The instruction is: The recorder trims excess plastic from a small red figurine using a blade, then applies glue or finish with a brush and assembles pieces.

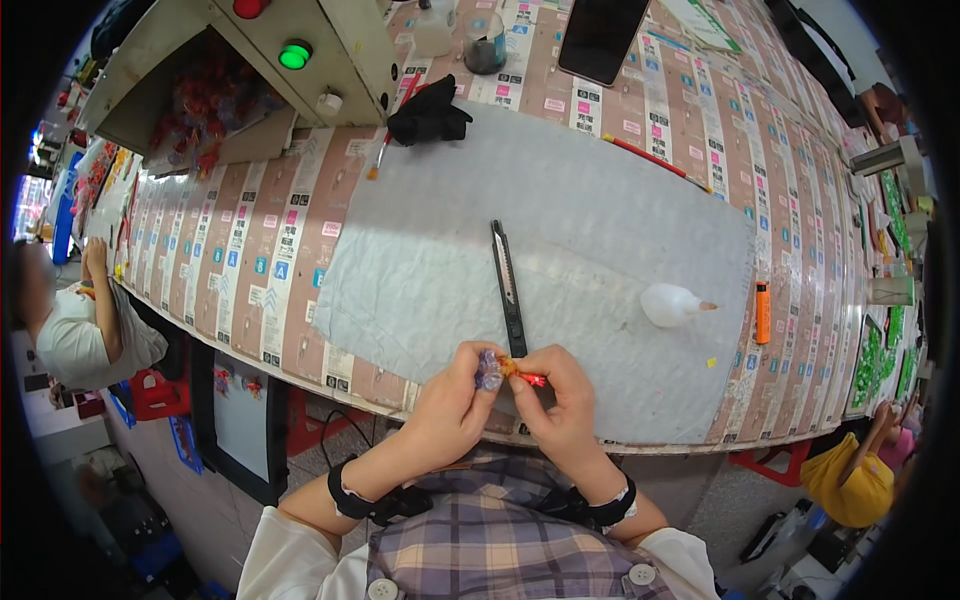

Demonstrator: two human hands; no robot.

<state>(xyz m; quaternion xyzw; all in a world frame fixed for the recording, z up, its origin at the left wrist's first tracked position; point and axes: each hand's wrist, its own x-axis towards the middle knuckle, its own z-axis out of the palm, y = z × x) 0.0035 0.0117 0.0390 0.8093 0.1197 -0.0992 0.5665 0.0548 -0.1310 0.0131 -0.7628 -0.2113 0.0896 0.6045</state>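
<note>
Near the front edge of the table, my hands meet around a small trinket (pixel 489 370) with a translucent purple part and red and yellow parts. My left hand (pixel 452 402) is closed on its purple end. My right hand (pixel 556 396) pinches the red and yellow end between thumb and fingers. The fingers cover part of it, so its exact kind does not show. Just beyond my fingertips a black utility knife (pixel 508 290) lies on the grey cloth sheet (pixel 420 250), its slotted side facing up. A white squeeze bottle (pixel 672 305) with a brownish tip lies to the right.
An orange lighter (pixel 763 312) and a red pencil-like stick (pixel 655 163) lie right. A black cloth (pixel 430 110) and a brush (pixel 378 158) are far left, beside a metal box (pixel 345 50) containing red and clear pieces. A phone (pixel 603 38) and a jar (pixel 485 45) stand behind. Other people sit at both sides.
</note>
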